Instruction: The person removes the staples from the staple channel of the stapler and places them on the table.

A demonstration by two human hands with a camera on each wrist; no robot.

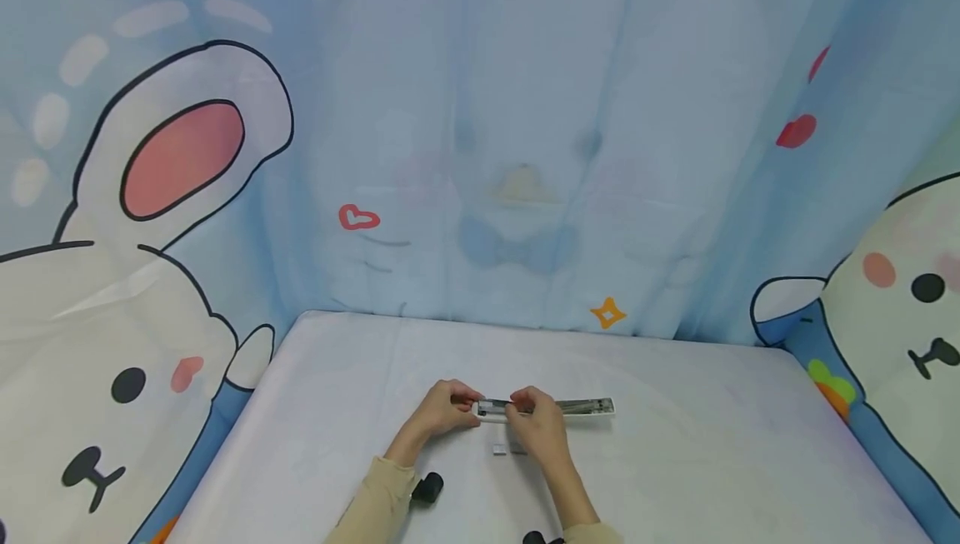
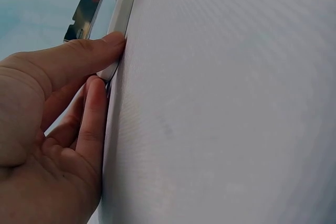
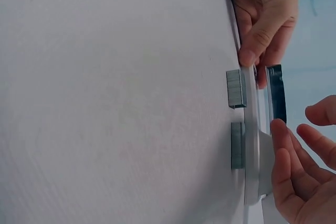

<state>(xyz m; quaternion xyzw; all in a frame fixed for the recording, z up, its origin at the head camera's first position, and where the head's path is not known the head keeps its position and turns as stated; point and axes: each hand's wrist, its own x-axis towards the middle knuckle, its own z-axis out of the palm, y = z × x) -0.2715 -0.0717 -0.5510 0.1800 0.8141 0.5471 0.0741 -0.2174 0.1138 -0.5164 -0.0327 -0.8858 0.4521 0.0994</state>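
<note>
An opened stapler (image 1: 588, 407) lies lengthwise on the white table, its white base (image 3: 252, 156) against the cloth and a shiny metal strip (image 2: 84, 17) raised above it. My left hand (image 1: 444, 408) grips the base's left end, the thumb pressing on its near side in the left wrist view. Over the middle of the stapler is my right hand (image 1: 542, 427). Its fingers are loosely bent, one fingertip at the metal strip in the right wrist view, the thumb side apart. Two short blocks of staples, a left one (image 3: 236, 88) and a right one (image 3: 238, 145), rest in front of the base.
The white tablecloth (image 1: 675, 444) spreads around the hands. Behind the table hangs a blue curtain (image 1: 525, 111) with cartoon prints. Black wrist devices, one on the left (image 1: 428, 488) and one on the right (image 1: 534, 537), sit by the sleeves.
</note>
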